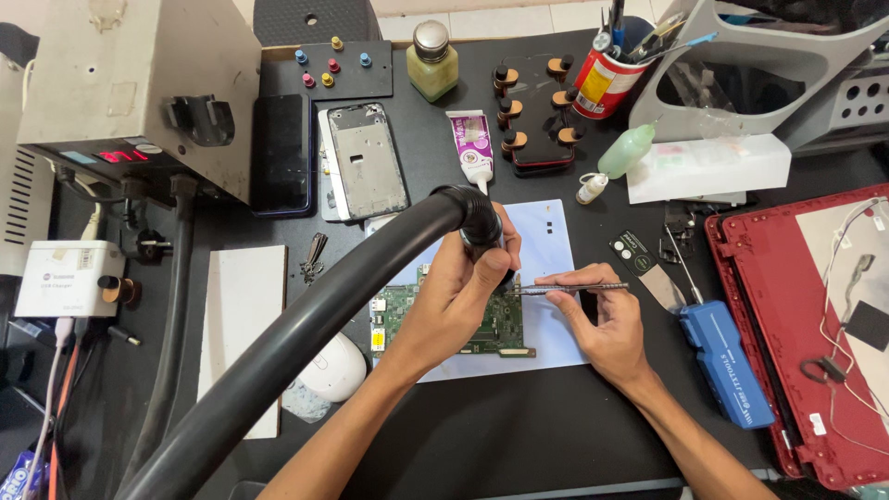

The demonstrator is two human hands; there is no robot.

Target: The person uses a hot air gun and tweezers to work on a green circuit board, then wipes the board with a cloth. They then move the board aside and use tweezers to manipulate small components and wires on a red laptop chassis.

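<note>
Left hand (458,292) fingers closed round hot-air nozzle (482,227), right hand (602,315) fingers pinching tweezers (569,289); green circuit board (407,315) beneath both. Best kept vertical above the part, tweezer tips steady just beside it, wrists braced on bench (556,426).

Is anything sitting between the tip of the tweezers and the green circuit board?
Nothing visible. The right hand holds the tweezers level, tips pointing at the circuit board. The left hand, gripping the black hose nozzle, covers the spot where they meet.
</note>
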